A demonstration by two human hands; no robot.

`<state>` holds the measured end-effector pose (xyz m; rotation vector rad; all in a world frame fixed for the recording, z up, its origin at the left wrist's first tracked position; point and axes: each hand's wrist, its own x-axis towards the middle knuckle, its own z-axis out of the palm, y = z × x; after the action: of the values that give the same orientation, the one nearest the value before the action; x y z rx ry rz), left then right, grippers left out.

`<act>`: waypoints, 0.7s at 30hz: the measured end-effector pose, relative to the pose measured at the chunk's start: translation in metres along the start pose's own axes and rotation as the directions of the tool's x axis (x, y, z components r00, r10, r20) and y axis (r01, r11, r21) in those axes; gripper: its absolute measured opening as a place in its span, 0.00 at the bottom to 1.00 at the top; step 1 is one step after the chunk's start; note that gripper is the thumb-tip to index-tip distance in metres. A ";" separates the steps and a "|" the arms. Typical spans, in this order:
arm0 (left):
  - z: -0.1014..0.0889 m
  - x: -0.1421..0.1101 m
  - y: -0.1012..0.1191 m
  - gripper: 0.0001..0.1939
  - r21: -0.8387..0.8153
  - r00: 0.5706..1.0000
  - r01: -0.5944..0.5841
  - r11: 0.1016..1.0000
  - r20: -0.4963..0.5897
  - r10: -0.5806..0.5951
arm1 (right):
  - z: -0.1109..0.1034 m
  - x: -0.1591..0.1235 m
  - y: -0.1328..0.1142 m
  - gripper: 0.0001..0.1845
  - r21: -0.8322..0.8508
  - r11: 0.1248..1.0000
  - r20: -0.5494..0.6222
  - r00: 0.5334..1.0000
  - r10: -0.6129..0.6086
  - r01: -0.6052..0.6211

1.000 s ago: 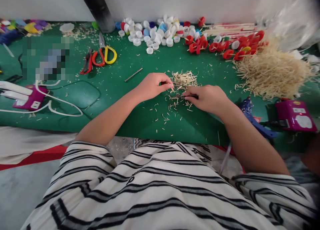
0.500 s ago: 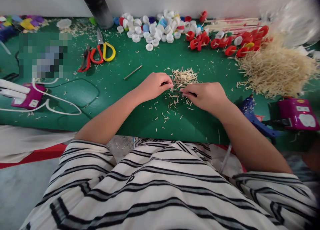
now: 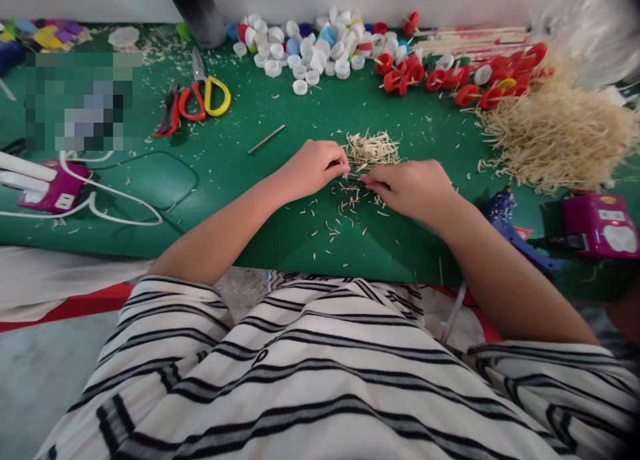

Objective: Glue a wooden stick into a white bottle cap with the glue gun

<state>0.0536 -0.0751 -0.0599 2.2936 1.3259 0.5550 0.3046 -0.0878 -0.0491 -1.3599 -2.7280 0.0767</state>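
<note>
My left hand [image 3: 321,170] is closed in a pinch just left of a small heap of pale wood shavings [image 3: 373,148]. What its fingertips hold is too small to make out. Facing it, my right hand [image 3: 413,185] is closed too, with a thin dark tool [image 3: 356,179] poking out from its fingers toward the left fingertips; its kind is unclear. A narrow gap separates the two hands. Short curled pale scraps [image 3: 347,203] lie scattered on the green table [image 3: 270,237] below and between them.
Scissors [image 3: 200,90], red-handled pliers [image 3: 170,117] and a metal rod [image 3: 267,139] lie to the left. Bottle caps [image 3: 315,53] and red caps on sticks [image 3: 453,79] line the back. At right are a large shavings pile [image 3: 555,137], a blue glue gun [image 3: 520,237] and a purple power socket [image 3: 600,223].
Both hands keep the same pinched pose, close together. The whole view has shifted slightly, with the table's back items a little higher in the picture.
</note>
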 end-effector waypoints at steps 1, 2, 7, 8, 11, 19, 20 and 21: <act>0.000 0.000 0.001 0.10 0.013 1.000 0.000 1.000 0.002 0.000 | -0.001 0.000 0.001 0.15 0.003 1.000 0.008 1.000 0.009 -0.009; 0.000 0.000 0.001 0.10 0.027 1.000 0.004 1.000 0.003 -0.004 | -0.002 -0.001 0.002 0.15 0.006 1.000 0.017 1.000 0.020 -0.020; -0.002 -0.001 0.006 0.10 0.061 0.999 0.041 0.997 0.021 -0.043 | -0.005 -0.004 0.007 0.15 0.034 0.996 0.048 0.995 0.084 -0.086; -0.003 -0.001 0.007 0.10 0.059 0.998 0.048 0.997 0.025 -0.049 | -0.004 -0.004 0.008 0.15 0.040 0.995 0.044 0.995 0.089 -0.091; -0.003 -0.001 0.006 0.11 0.057 0.998 0.054 0.997 0.028 -0.056 | 0.000 -0.002 0.007 0.15 0.057 0.995 0.005 0.997 0.081 -0.081; -0.003 -0.001 0.001 0.10 -0.021 0.999 0.046 0.999 0.030 -0.045 | 0.008 0.001 0.001 0.16 0.062 0.998 -0.069 0.998 0.013 -0.009; -0.003 -0.001 0.001 0.11 -0.031 0.999 0.045 0.999 0.031 -0.044 | 0.008 0.001 0.002 0.16 0.060 0.998 -0.061 0.998 0.015 -0.011; -0.004 -0.002 0.001 0.11 -0.038 0.999 0.043 0.998 0.029 -0.042 | 0.007 0.001 0.002 0.16 0.058 0.998 -0.052 0.998 0.017 -0.014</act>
<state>0.0514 -0.0763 -0.0567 2.2289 1.3358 0.5279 0.3044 -0.0856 -0.0565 -1.3477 -2.6513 0.1180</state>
